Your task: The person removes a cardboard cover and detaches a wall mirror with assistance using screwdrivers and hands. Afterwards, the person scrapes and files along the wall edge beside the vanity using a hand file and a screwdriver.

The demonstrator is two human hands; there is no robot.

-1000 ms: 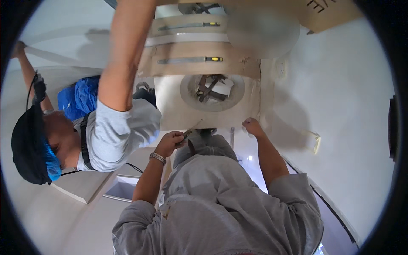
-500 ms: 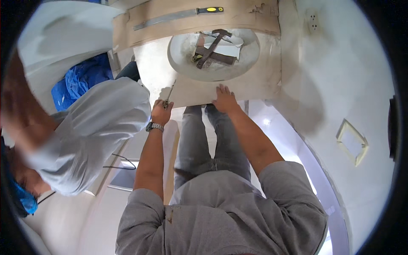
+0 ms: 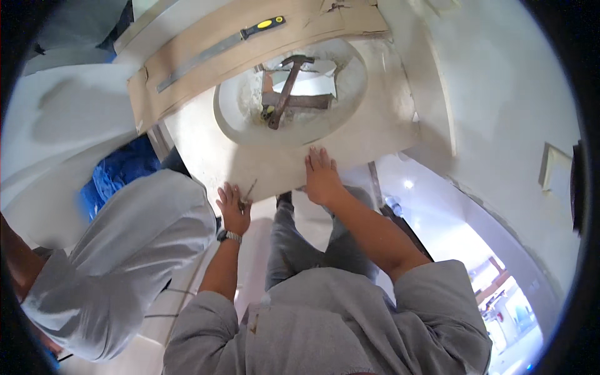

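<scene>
My left hand (image 3: 232, 211) rests at the near edge of a pale panel (image 3: 381, 125), fingers spread, with a thin metal tool (image 3: 250, 190) held at its thumb side; its handle is partly hidden. My right hand (image 3: 322, 178) lies open and flat on the panel, below an oval basin-like recess (image 3: 228, 112). In the recess are a rusty hammer (image 3: 285, 94), another dark metal piece (image 3: 309, 100) and white scraps (image 3: 303, 75). A strip of cardboard (image 3: 337, 25) along the far side bears a long flat file (image 3: 200, 62) with a black and yellow handle.
A co-worker in pale grey clothing (image 3: 125, 250) is close on my left, near a blue crumpled bundle (image 3: 122, 175). A curved white wall (image 3: 506, 94) rises at the right, with a taped rectangular opening (image 3: 553, 169). Below are cables (image 3: 169, 294) and a bright gap at lower right.
My hands came to the panel's edge and my right hand flattened on it; my left fingers spread. The co-worker's raised arm moved down and out toward the left. The view shifted.
</scene>
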